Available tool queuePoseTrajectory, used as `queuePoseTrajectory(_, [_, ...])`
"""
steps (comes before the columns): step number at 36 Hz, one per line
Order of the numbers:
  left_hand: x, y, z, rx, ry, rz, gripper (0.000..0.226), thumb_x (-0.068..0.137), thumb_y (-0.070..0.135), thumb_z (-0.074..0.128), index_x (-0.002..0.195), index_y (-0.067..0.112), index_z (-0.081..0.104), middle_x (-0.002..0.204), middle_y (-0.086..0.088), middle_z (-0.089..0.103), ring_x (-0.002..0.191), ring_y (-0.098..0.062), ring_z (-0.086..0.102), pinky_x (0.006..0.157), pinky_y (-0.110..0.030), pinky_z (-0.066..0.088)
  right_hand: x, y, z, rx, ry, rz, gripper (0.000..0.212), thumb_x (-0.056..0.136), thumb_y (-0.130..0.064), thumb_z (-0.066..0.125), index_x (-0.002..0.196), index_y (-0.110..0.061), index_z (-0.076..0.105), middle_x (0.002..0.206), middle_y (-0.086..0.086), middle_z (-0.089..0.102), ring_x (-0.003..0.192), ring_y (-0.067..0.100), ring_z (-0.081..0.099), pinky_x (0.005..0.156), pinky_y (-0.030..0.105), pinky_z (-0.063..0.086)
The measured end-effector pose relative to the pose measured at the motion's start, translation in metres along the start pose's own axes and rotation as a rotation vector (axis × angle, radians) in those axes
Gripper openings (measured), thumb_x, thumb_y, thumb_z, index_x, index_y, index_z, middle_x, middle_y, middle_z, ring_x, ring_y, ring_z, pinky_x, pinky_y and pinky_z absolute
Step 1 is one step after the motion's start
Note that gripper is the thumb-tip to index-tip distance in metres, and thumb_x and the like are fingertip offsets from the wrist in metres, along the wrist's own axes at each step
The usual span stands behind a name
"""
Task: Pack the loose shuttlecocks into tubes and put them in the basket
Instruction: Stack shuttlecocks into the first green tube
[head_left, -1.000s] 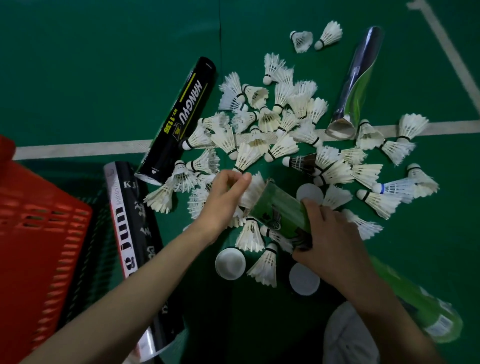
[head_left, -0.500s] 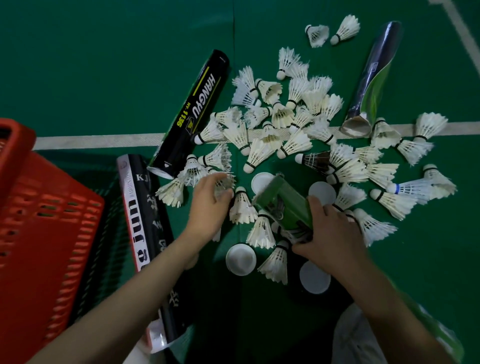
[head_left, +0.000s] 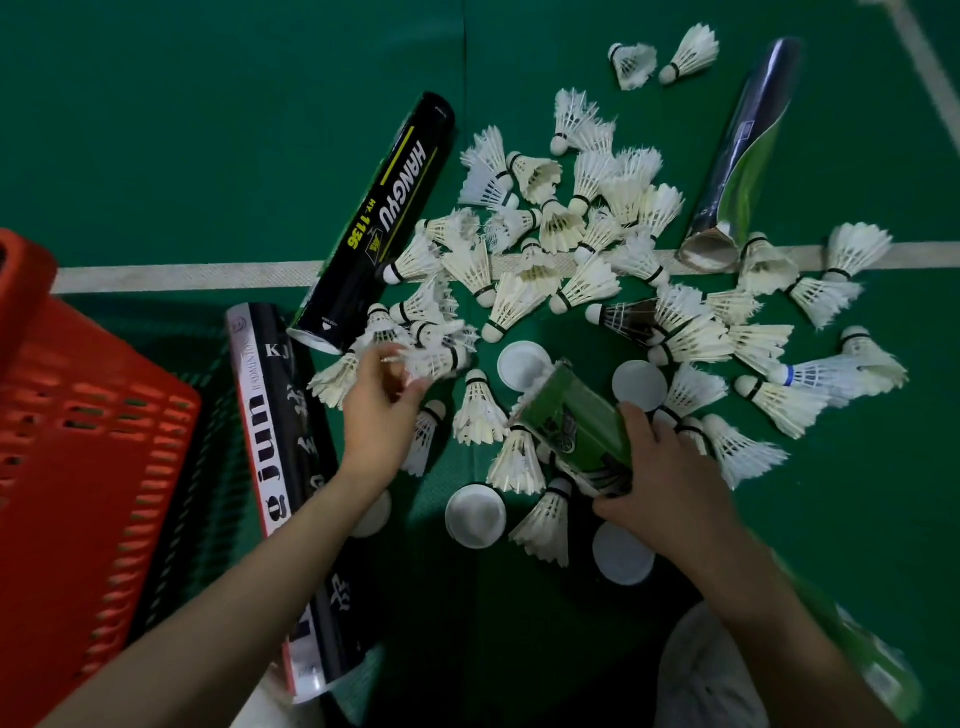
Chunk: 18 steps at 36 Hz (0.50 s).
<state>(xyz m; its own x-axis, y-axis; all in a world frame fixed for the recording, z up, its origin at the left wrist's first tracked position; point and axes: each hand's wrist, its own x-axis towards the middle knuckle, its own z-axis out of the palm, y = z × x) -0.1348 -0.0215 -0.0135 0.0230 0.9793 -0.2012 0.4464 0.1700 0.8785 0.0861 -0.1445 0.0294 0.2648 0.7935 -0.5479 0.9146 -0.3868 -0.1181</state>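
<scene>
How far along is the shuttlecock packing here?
Done: little shows; no tube is visible in the red basket. In hand: the right hand grips the green tube, feathers at its mouth, while the left hand pinches a shuttlecock. Left: many loose shuttlecocks lie on the floor, beside the HANGYU tube and loose white caps.

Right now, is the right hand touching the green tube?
Touching. The head view shows the right hand gripping the green tube, thumb lying on its side and fingers curled round beneath it.
</scene>
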Motion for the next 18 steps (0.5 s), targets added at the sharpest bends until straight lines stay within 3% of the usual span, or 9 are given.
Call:
queuePoseTrajectory(3, [-0.003,0.017,0.003,-0.262,-0.006,-0.047,0.03,0.088,0.003,0.062,0.107,0.022,0.049,0.079,0.006,0.045,0.073,-0.008,0.048,0.073,-0.021,0.046,-0.001,0.001,-0.002,0.011,0.003,-0.001,0.1,0.076,-0.054,0.064,0.148,-0.024,0.002,0.136,0.01,0.037,0.122,0.031,0.043,0.092,0.041,0.044])
queuePoseTrajectory(7, [-0.001,0.041,0.009,-0.498,-0.185,-0.136,0.031,0.087,-0.01,0.054,0.111,0.009,0.045,0.067,0.012,0.053,0.063,0.002,0.056,0.064,-0.012,0.048,-0.003,0.004,-0.003,0.022,0.029,-0.019,0.099,0.077,-0.053,0.064,0.148,-0.023,0.002,0.137,0.009,0.037,0.122,0.032,0.042,0.093,0.042,0.044])
queuePoseTrajectory(8, [0.0,0.044,0.01,-0.482,-0.276,-0.127,0.033,0.087,-0.011,0.053,0.113,0.008,0.046,0.072,0.009,0.058,0.072,-0.002,0.06,0.067,-0.013,0.05,-0.003,0.005,-0.003,0.024,0.037,-0.023,0.1,0.077,-0.053,0.064,0.149,-0.023,0.002,0.138,0.009,0.037,0.123,0.031,0.042,0.093,0.042,0.044])
queuePoseTrajectory(10, [0.002,0.049,0.01,-0.43,-0.464,-0.107,0.039,0.084,-0.011,0.055,0.117,0.01,0.048,0.093,-0.016,0.056,0.091,-0.022,0.058,0.079,-0.025,0.055,-0.004,0.007,-0.004,0.038,0.056,-0.034,0.1,0.076,-0.053,0.064,0.149,-0.024,0.002,0.14,0.009,0.037,0.123,0.03,0.042,0.094,0.041,0.044])
queuePoseTrajectory(13, [0.002,0.054,0.009,-0.312,-0.668,-0.069,0.044,0.083,-0.01,0.057,0.121,0.012,0.052,0.111,-0.036,0.05,0.098,-0.036,0.054,0.091,-0.039,0.05,-0.004,0.01,-0.005,0.077,0.088,-0.052,0.101,0.075,-0.052,0.066,0.15,-0.026,0.004,0.141,0.009,0.038,0.126,0.03,0.04,0.096,0.042,0.043])
queuePoseTrajectory(16, [-0.003,0.061,0.014,-0.251,-0.739,-0.023,0.047,0.084,-0.011,0.055,0.122,0.017,0.059,0.11,-0.02,0.06,0.104,-0.04,0.055,0.098,-0.05,0.044,-0.005,0.011,-0.006,0.078,0.104,-0.077,0.102,0.076,-0.05,0.067,0.15,-0.027,0.001,0.142,0.009,0.036,0.129,0.03,0.036,0.101,0.042,0.038])
queuePoseTrajectory(18, [-0.007,0.065,0.018,-0.219,-0.69,-0.015,0.044,0.087,-0.001,0.052,0.119,0.027,0.061,0.123,-0.005,0.061,0.113,-0.029,0.056,0.098,-0.047,0.047,-0.005,0.012,-0.007,0.045,0.112,-0.085,0.101,0.077,-0.051,0.065,0.15,-0.027,0.0,0.14,0.008,0.036,0.128,0.03,0.036,0.1,0.041,0.037])
